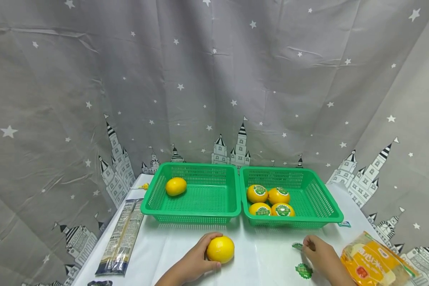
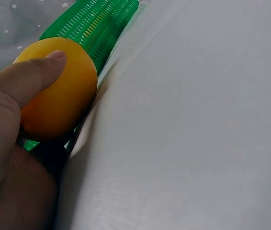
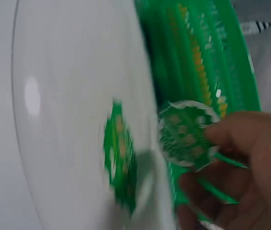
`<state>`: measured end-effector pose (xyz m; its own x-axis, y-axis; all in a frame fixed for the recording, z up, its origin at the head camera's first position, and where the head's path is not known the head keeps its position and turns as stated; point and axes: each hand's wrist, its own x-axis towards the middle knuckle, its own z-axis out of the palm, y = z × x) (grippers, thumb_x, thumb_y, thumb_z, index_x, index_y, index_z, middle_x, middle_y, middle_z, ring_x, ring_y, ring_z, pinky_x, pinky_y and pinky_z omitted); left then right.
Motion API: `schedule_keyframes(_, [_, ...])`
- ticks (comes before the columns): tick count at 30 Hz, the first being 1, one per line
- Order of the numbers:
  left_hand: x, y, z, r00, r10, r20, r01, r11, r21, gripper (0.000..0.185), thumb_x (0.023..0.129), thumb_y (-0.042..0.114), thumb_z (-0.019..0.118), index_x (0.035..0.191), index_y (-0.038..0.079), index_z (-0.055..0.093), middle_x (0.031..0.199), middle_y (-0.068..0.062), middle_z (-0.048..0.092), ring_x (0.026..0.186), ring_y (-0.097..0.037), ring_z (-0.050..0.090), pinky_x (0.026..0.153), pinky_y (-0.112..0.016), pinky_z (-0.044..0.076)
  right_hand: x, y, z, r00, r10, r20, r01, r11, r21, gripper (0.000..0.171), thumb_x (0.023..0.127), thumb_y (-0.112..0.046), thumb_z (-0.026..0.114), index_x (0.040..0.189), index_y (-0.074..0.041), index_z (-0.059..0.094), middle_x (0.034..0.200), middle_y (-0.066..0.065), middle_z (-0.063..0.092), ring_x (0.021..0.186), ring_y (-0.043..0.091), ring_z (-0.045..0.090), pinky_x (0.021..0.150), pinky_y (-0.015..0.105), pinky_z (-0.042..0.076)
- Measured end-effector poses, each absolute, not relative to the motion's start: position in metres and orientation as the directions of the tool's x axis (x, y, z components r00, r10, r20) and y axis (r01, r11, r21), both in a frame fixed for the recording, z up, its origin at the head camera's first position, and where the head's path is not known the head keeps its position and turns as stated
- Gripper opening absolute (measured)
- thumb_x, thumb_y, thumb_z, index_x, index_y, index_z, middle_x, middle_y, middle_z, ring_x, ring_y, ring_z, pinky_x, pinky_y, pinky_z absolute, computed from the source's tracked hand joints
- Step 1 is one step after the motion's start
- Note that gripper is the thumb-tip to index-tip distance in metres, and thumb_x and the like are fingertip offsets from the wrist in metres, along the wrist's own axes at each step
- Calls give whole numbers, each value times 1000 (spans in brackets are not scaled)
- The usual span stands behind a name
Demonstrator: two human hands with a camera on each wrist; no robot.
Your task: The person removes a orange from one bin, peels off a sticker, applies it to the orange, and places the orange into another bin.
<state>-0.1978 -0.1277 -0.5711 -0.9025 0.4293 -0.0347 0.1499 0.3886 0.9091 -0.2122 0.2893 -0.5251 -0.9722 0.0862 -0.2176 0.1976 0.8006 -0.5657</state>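
My left hand (image 1: 196,256) grips a yellow lemon (image 1: 221,249) at the front middle of the table, thumb on its near side. No label shows on this lemon's visible side; in the left wrist view the thumb (image 2: 47,72) lies across it. To the right, my right hand (image 1: 321,254) pinches a round green sticker (image 3: 188,134) with a pale scalloped edge between thumb and fingers. A second green sticker (image 1: 303,271) lies on the white surface just below that hand. The right wrist view is blurred.
Behind the hands stand two green baskets: the left one (image 1: 207,200) holds one plain lemon (image 1: 176,186), the right one (image 1: 309,202) several lemons (image 1: 252,192) with green stickers. A long flat packet (image 1: 119,238) lies at left, an orange food bag (image 1: 377,260) at right. A curtain (image 1: 200,79) hangs behind.
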Motion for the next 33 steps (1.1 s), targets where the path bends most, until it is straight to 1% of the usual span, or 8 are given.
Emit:
schedule_keyframes(3, [-198,-127,-571,-903,427,-48,138,393,909,81,84,34,88,151,39,43,159,-5,43,143,-38,47,116,-69,32,-207,268,-519,-983,81,-167,173,734,-657,10,102,-20,64,103,-10,62,91,2,62,83,19,55,70,34,48])
schedule_keyframes(6, [-199,-126,-570,-904,424,-51,137,401,906,82,84,34,88,153,37,43,159,-6,44,144,-39,47,116,-70,32,-200,231,-517,-990,46,-136,136,602,-786,12,99,-19,68,104,-10,62,89,2,61,81,18,54,67,30,47])
schedule_keyframes(9, [-200,-125,-569,-907,417,-54,133,407,904,83,83,36,88,154,35,44,159,-7,44,145,-39,45,117,-70,30,-194,192,-518,-991,-57,-118,83,423,-902,21,95,-18,75,107,-7,62,89,4,62,80,17,55,65,27,48])
schedule_keyframes(11, [-199,-125,-569,-910,411,-52,133,408,903,84,82,38,89,154,34,44,159,-7,44,147,-39,44,118,-69,30,-192,167,-519,-985,-132,-111,63,327,-943,28,92,-19,79,109,-4,61,88,4,61,79,15,55,65,25,49])
schedule_keyframes(13, [-199,-124,-568,-912,408,-48,133,403,905,84,82,40,89,153,34,45,159,-7,45,147,-38,44,119,-67,30,-190,146,-519,-977,-190,-97,40,283,-958,33,91,-22,81,109,-4,60,88,3,60,77,14,54,63,23,48])
schedule_keyframes(20, [-196,-123,-569,-913,405,-39,124,368,922,84,81,37,90,153,30,46,158,-6,45,147,-34,44,119,-59,34,-188,101,-519,-969,-248,-15,-81,374,-924,27,91,-25,82,103,-10,63,86,-1,61,73,12,53,60,21,47])
schedule_keyframes(28, [-196,-123,-569,-913,404,-46,111,357,928,82,80,35,91,149,30,47,152,-1,50,139,-26,51,114,-46,43,-186,92,-524,-975,-218,29,-130,464,-876,23,92,-22,81,101,-13,62,85,-4,59,71,8,53,60,21,48])
schedule_keyframes(33, [-197,-123,-568,-919,392,-37,115,358,927,81,79,33,93,147,29,48,150,0,52,135,-23,54,110,-36,46,-187,88,-524,-977,-208,51,-150,493,-857,23,91,-23,81,100,-14,61,79,-6,55,67,6,49,58,21,45])
